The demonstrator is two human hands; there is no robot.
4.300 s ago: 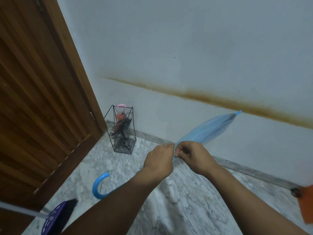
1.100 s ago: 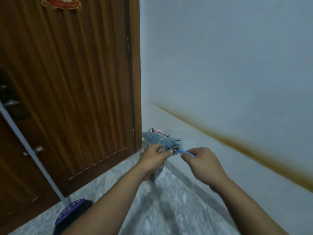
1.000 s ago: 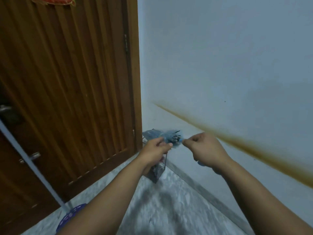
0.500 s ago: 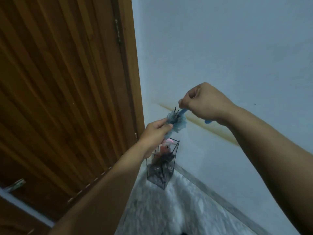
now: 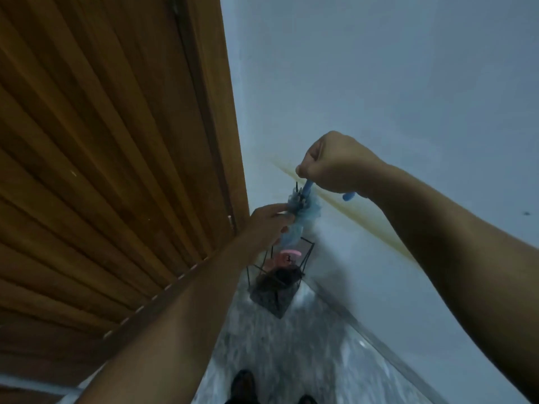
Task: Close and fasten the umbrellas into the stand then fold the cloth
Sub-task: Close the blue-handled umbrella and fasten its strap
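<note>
Umbrella (image 5: 294, 225) going tip-down into stand (image 5: 277, 282).
Right hand (image 5: 335, 164) is gripping the handle, left hand (image 5: 269, 225) pinching canopy; tip risks snagging the 12 o'clock rim.

A home entryway: slatted wooden door (image 5: 102, 170), stained pale wall (image 5: 379, 83), marble floor (image 5: 291, 345), wire umbrella stand (image 5: 277, 287).
</note>
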